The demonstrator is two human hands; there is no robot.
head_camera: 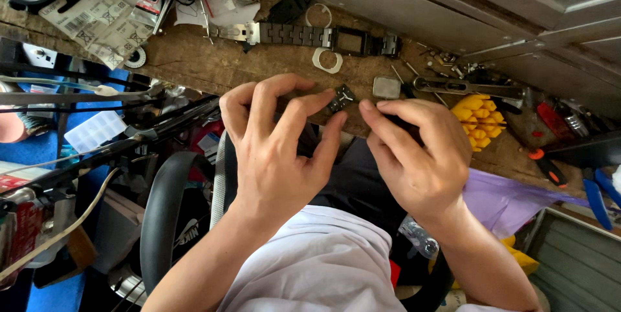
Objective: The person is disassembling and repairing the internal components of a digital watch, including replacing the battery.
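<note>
Toward the left end of the wooden workbench [194, 66], blister packs [97, 21] are lying near the far edge, with a clear plastic parts box [95, 131] sitting lower down, off the bench's near edge. The left hand [275, 150] is hovering over the near edge of the bench, its fingers curled and its thumb and forefinger pinching closed on a small dark metal watch piece [341, 99]. That piece is sitting right at the fingertips of both hands, between them, just above the bench's near edge; it is looking small, squarish and dark with pale glints (finer detail is too small to tell). Beyond it, along the middle of the bench, a dark metal watch bracelet [310, 35] is stretching flat, with a white ring [326, 60] just beside it and a small square metal back plate [386, 87] nearer the hands. The right hand [420, 157] is meeting the piece from the other side, fingertips closing on its right end. Further right, a yellow tool [479, 121] is resting near the bench's edge.
</note>
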